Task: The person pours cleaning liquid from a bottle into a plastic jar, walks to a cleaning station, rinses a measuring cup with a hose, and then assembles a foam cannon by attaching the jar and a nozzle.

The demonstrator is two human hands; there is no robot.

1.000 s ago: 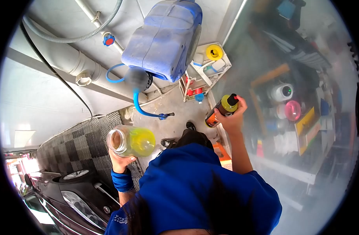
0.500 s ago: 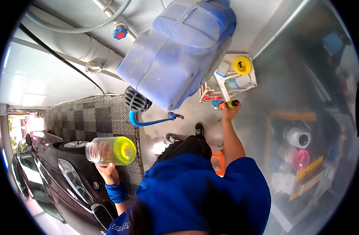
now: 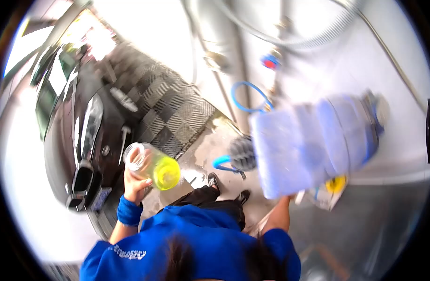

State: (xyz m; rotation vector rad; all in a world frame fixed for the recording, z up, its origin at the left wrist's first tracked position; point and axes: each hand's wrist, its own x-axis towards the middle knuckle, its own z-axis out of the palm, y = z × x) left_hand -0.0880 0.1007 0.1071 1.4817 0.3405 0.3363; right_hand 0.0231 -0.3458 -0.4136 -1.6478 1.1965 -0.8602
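Note:
My left hand [image 3: 136,185] is wrapped round a clear wide-mouthed plastic bottle [image 3: 151,165] with bright yellow liquid in its lower end. The bottle is tilted, its uncapped mouth towards the upper left. My right arm [image 3: 276,216] reaches forward to the lower edge of a big blue plastic housing [image 3: 304,145]. Most of my right hand is hidden behind that housing, and its fingers cannot be made out. Just beyond it, a white crate [image 3: 323,199] shows in part, with a yellow round item [image 3: 336,183] in it.
A dark car [image 3: 67,136] stands on the left, beside checkered floor tiles [image 3: 163,93]. A blue hose [image 3: 220,162] and a black ribbed part [image 3: 243,153] project from the housing. Pipes and a red-and-blue valve [image 3: 269,62] run along the white wall. The picture is blurred.
My view has swung, so the car stands more upright and the housing lies further right. My right hand, seen earlier at a small bottle by the crate, is now mostly hidden. My left hand still holds its bottle.

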